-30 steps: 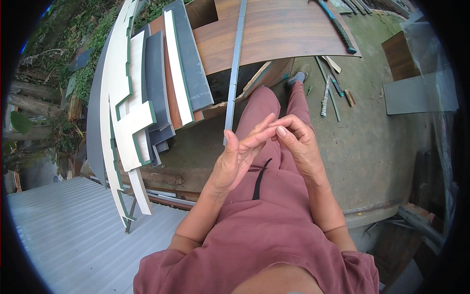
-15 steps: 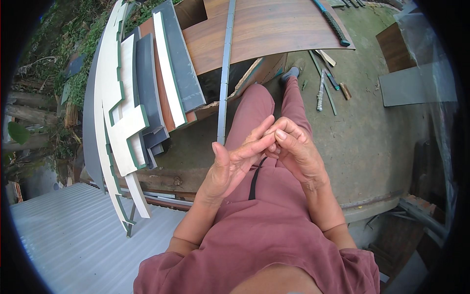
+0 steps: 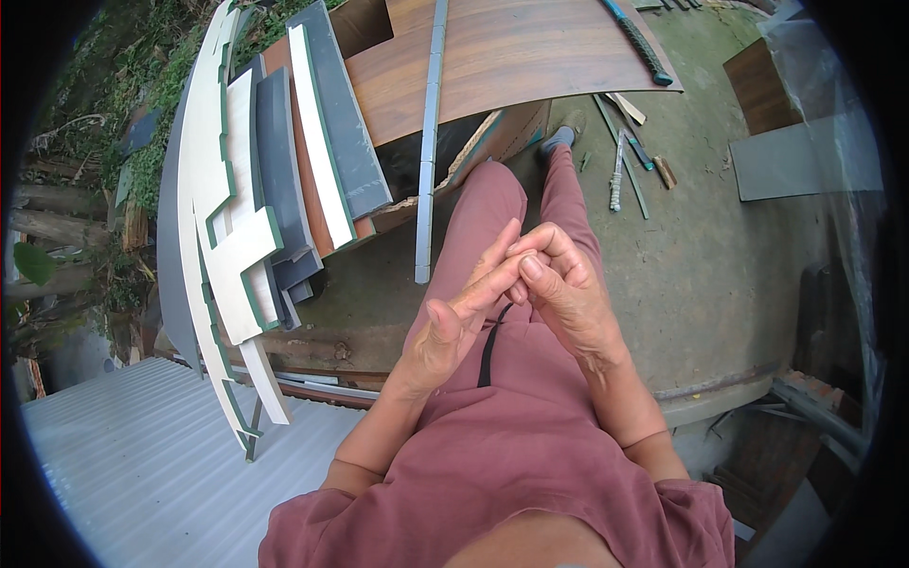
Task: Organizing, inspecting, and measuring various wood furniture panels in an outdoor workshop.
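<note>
In front of my lap my two hands meet. My left hand (image 3: 453, 329) has its palm turned up, the fingers stretched out and the thumb apart. With thumb and fingers, my right hand (image 3: 573, 301) pinches a finger of the left one near its tip; whether anything small lies between them is hidden. Just beyond the left hand, a long narrow grey strip (image 3: 429, 161) juts toward me over the edge of a brown wood-grain board (image 3: 502, 57). A tool with a dark wrapped handle (image 3: 649, 52) rests at that board's right end.
Stacked to the left are white boards with green edges (image 3: 248, 241) and dark grey panels (image 3: 336, 114). Corrugated sheeting (image 3: 189, 464) spreads at lower left. On the concrete floor lie a white-handled tool (image 3: 616, 185), a wooden block (image 3: 666, 173) and thin strips. A grey panel (image 3: 786, 166) stands at right.
My left thumb has dropped lower and closer to the palm. The right hand keeps its pinch on the left finger. The whole view has shifted slightly.
</note>
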Tool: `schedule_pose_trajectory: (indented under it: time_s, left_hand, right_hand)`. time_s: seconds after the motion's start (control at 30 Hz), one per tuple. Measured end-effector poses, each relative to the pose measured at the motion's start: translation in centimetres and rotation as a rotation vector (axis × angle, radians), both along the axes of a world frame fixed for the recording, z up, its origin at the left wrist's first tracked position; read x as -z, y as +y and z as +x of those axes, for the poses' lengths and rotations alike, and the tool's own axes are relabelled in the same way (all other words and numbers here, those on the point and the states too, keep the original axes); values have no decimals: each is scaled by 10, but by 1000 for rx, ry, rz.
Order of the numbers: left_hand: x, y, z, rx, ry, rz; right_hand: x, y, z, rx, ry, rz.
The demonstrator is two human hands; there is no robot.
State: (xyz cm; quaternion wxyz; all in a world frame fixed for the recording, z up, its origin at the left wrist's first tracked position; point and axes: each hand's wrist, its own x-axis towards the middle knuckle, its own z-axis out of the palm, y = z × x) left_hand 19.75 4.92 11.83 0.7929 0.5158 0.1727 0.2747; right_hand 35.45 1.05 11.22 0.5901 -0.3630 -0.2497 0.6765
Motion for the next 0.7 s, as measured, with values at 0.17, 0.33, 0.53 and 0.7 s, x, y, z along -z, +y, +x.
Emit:
schedule_pose_trajectory:
  time_s: [0.17, 0.33, 0.53, 0.7]
  left_hand:
    - [0, -2, 2, -3, -26, -49]
    - [3, -1, 1, 9, -51, -95]
    - [7, -2, 1, 26, -133, -205]
    - [7, -3, 3, 18, -118, -158]
  right_hand:
    - [0, -1, 2, -30, 35, 18]
    - [-5, -3, 3, -51, 33, 14]
    - [-10, -3, 3, -55, -8, 19]
    - [-11, -3, 2, -34, -25, -5]
